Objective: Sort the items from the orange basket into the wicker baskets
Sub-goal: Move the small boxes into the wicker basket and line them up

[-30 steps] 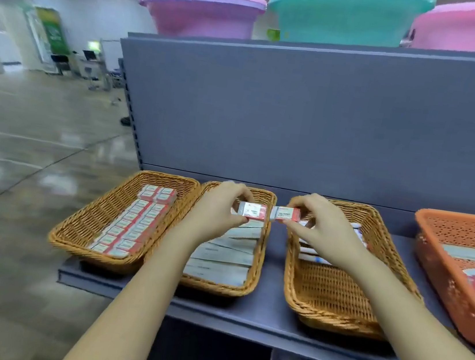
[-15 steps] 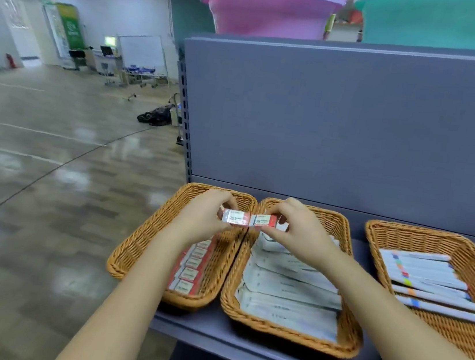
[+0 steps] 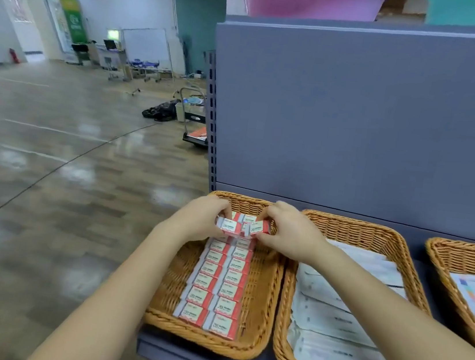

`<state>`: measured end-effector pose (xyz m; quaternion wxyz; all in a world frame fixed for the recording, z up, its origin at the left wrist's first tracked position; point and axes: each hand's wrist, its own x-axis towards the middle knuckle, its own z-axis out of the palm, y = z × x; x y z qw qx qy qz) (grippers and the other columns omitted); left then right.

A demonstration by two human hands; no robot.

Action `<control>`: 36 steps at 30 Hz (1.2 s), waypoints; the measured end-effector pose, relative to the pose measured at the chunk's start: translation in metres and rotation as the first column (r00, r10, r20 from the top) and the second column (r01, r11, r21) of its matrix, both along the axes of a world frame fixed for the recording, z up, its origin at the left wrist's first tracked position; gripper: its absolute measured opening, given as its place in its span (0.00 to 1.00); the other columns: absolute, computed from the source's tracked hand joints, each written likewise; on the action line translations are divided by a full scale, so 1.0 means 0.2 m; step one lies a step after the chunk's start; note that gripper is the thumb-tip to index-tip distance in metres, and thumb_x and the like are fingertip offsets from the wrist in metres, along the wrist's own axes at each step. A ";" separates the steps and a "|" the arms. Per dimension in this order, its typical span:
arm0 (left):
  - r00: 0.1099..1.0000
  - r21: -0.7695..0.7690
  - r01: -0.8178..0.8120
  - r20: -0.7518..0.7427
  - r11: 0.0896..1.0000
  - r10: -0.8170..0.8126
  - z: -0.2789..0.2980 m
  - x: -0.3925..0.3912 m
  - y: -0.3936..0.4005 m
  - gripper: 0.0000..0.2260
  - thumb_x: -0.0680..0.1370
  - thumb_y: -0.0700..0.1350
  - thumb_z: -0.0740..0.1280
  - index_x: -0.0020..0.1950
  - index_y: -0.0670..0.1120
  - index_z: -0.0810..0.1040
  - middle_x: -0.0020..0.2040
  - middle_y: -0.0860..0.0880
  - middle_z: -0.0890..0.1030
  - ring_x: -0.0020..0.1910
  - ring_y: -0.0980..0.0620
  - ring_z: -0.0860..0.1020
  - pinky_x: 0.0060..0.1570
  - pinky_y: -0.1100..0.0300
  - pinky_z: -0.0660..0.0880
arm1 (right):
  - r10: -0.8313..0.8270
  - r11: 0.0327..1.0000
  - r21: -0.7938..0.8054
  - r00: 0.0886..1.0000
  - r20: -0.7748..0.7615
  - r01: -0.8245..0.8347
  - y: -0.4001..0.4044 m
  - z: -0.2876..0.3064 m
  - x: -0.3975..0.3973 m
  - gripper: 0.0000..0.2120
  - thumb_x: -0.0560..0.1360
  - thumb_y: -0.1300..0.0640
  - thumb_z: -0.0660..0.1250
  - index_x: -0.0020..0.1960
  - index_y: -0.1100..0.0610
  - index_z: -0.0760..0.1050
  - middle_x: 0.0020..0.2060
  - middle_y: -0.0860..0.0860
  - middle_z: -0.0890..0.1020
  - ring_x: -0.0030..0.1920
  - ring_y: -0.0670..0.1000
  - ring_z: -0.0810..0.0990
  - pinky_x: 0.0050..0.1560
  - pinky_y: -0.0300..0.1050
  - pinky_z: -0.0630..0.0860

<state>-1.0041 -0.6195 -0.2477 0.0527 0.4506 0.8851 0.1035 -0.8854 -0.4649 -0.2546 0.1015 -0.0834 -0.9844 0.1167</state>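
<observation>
Both hands have come down over the leftmost wicker basket (image 3: 256, 327) — half a second ago they hovered higher. The left hand (image 3: 197, 220) pinches one red box (image 3: 228, 227), the right hand (image 3: 289, 232) another red box (image 3: 260, 228) — above the rows of boxes (image 3: 216, 285).

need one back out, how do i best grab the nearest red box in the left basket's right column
Pinch the nearest red box by its two short ends, coming straight down from above. It lies flat and packed against neighbours, with only the left wicker basket wall's side free.
</observation>
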 end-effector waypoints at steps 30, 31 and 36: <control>0.953 -0.019 0.287 -0.100 0.958 -0.288 -0.17 -0.18 -0.02 0.13 0.77 0.51 0.66 0.60 0.48 0.75 0.56 0.50 0.76 0.52 0.53 0.75 0.46 0.63 0.71 | -0.410 0.911 0.018 0.901 0.139 0.412 -0.29 -0.13 -0.13 0.19 0.75 0.48 0.67 0.63 0.54 0.72 0.59 0.51 0.74 0.60 0.51 0.72 0.60 0.45 0.73; 0.953 -0.007 0.286 -0.099 0.958 -0.286 -0.17 -0.18 -0.02 0.12 0.78 0.50 0.66 0.59 0.48 0.75 0.57 0.50 0.76 0.52 0.52 0.75 0.47 0.63 0.72 | -0.410 0.911 0.013 0.902 0.137 0.412 -0.29 -0.13 -0.13 0.19 0.75 0.48 0.66 0.63 0.55 0.72 0.59 0.51 0.74 0.60 0.51 0.72 0.60 0.45 0.73; 0.956 0.004 0.276 -0.104 0.961 -0.274 -0.18 -0.16 -0.01 0.12 0.78 0.49 0.66 0.60 0.47 0.75 0.58 0.49 0.76 0.53 0.52 0.75 0.48 0.62 0.73 | -0.409 0.911 0.007 0.903 0.129 0.411 -0.29 -0.14 -0.13 0.17 0.76 0.51 0.65 0.63 0.55 0.72 0.59 0.51 0.74 0.59 0.51 0.72 0.58 0.44 0.73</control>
